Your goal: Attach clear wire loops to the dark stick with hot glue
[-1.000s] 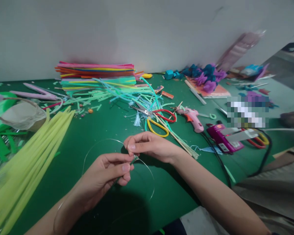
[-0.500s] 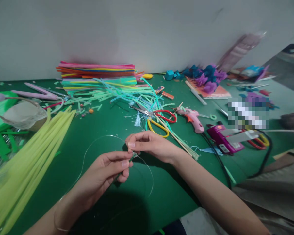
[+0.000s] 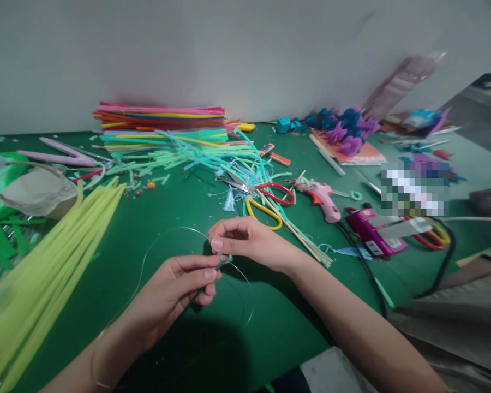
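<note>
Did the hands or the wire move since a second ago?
Only a little. The left hand and right hand keep pinching the same small green piece where the thin wire loop meets, and the loop's right side has drawn in slightly. Nothing was picked up or let go. The scissors, glue gun and yellow sticks lie where they were.

Tiny piece [image 3: 224, 260] between pinching hands, unidentifiable
</note>
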### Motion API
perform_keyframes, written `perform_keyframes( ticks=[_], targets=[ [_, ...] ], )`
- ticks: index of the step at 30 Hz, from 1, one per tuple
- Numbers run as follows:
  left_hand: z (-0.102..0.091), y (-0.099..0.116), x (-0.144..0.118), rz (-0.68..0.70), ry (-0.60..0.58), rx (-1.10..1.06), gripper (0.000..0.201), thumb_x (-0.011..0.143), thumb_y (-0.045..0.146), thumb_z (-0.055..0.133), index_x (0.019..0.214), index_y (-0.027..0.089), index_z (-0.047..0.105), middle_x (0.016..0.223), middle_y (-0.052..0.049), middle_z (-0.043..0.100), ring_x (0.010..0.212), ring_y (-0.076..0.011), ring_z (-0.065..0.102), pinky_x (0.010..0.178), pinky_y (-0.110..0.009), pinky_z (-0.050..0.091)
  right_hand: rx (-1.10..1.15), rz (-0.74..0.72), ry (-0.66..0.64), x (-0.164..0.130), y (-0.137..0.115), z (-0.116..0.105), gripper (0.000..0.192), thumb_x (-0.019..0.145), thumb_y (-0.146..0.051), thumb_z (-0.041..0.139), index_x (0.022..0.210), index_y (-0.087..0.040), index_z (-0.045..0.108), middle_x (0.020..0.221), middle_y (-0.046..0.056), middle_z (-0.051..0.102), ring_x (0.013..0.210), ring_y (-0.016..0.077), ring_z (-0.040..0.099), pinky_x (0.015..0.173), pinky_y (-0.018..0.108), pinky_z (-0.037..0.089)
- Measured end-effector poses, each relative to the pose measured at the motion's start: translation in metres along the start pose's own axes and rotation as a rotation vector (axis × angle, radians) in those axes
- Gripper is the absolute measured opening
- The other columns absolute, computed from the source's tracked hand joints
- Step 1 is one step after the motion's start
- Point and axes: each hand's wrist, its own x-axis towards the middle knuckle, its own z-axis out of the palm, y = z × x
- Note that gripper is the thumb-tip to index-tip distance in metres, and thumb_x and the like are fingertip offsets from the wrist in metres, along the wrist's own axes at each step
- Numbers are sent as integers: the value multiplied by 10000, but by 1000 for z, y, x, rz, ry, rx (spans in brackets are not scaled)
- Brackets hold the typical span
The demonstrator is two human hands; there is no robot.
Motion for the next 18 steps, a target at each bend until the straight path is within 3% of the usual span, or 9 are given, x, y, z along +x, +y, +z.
perform_keyframes(
  ticks=[9,18],
  targets=[
    [-1,-1,1,10,-20,-2,221,709,250,846,911,201,775,649,8,689,544,-36,573,525,-112,447,-104,-68,8,0,-4,-2,290,806,-426,732,786,-154,635,777,-4,596,723,108,535,692,259,429],
    [0,-1,3,12,-5,10,205,712,240,843,898,201,769,626,12,674,556,-49,583,526,-126,444,-150,40,-91,10,-16,-11,133,815,-245,723,892,-141,694,833,7,681,748,94,609,754,253,484]
  ],
)
